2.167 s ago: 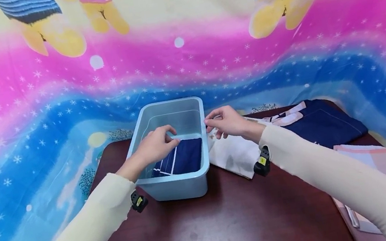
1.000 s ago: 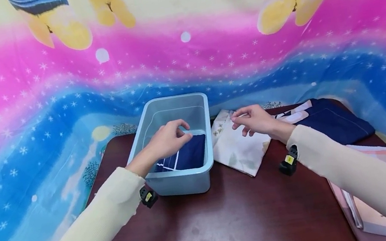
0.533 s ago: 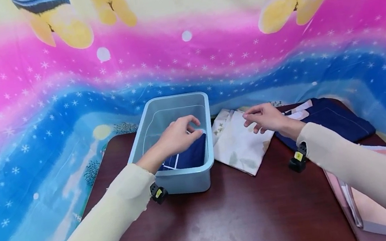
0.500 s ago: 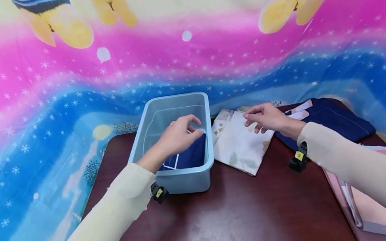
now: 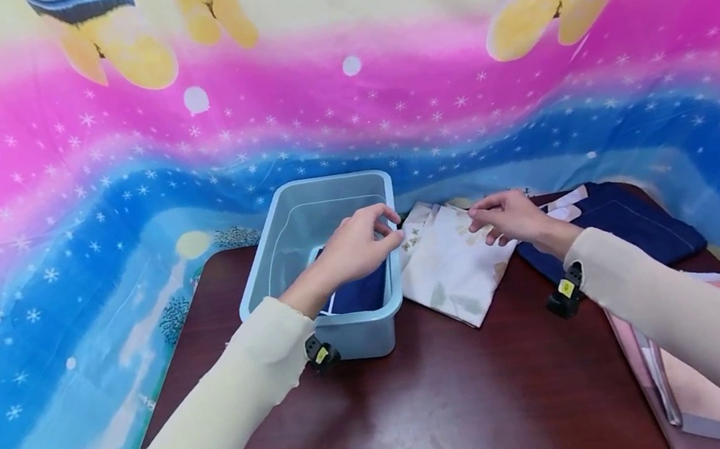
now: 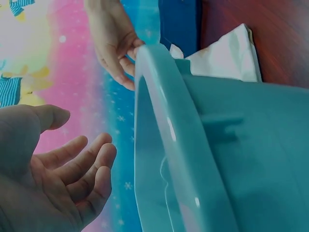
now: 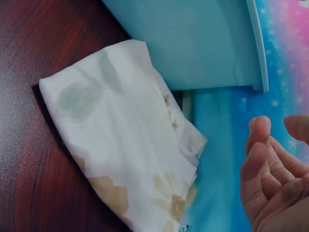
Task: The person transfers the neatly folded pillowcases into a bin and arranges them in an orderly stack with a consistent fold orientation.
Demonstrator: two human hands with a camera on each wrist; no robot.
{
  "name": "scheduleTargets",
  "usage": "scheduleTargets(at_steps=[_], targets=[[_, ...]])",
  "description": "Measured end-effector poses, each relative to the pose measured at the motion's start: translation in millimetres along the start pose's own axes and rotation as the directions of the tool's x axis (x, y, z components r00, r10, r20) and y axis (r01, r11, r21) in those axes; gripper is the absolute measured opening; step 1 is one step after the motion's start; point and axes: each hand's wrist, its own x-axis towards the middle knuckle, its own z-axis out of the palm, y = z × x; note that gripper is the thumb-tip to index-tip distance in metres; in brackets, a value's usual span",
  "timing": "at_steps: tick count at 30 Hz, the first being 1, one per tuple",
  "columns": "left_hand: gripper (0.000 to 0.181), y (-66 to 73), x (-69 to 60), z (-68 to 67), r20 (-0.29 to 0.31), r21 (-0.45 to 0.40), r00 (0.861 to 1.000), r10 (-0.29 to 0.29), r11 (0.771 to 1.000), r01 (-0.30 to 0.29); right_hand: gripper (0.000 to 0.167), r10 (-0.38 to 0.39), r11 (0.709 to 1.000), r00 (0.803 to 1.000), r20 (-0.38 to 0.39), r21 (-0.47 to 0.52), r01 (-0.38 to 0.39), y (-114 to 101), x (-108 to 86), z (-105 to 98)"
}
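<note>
Thing that matters from my seat: the white floral cloth (image 5: 457, 264), folded, flat on the table (image 5: 430, 416), just right of the blue-grey bin (image 5: 356, 341); can't tell if the two touch. Right hand (image 5: 518, 219) is nearer, I'd say: in the head view its fingertips overlap the cloth's far right part, so from them the cloth lies below, running leftward and back toward the wearer. Right wrist view puts clear air between fingers and fabric. Those fingers are loosely bent, thumb apart, nothing pinched. Left hand (image 5: 359, 244) hangs above the bin's right side, fingertips aimed at the cloth, which sits beyond the rim, to their right and lower down. Its fingers curve softly, thumb well off them, holding nothing. Long axis, best guess: slanted, from the short near edge away toward the back of the table, far end around the right hand's fingers. So any grab turns on height first, I think: right drops almost straight down, left has to get past the bin rim. Others, quick: navy folded piece (image 5: 364, 286) inside the bin, navy cloth (image 5: 625, 223) right of the right hand.
</note>
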Motion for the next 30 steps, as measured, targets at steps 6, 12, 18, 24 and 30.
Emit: scheduleTargets(at_steps=[6,12,18,24,30], targets=[[0.029,7.5,4.2,11.3,-0.024,-0.002,0.999,0.025,1.0,-0.025,0.046,0.0,1.0,1.0,-0.003,0.001,0.0,4.0,0.1,-1.5],[0.029,13.9,6.5,25.6,-0.024,0.003,0.999,0.022,1.0,-0.022,0.045,0.005,1.0,1.0,0.001,-0.001,-0.005,5.0,1.4,-2.5],[0.029,25.6,8.3,38.8,0.0,0.046,1.0,0.024,0.999,-0.024,0.043,0.017,0.999,1.0,-0.016,-0.035,-0.018,6.6,4.2,-5.1],[0.031,33.4,10.5,55.4,0.04,0.102,0.998,0.045,0.994,-0.049,0.045,0.026,0.998,0.999,-0.019,-0.052,-0.027,9.1,4.3,-5.1],[0.029,36.8,11.0,67.8,0.038,0.104,0.997,0.069,0.992,-0.073,0.049,0.026,0.999,1.0,-0.017,-0.046,-0.027,13.2,3.2,-6.6]])
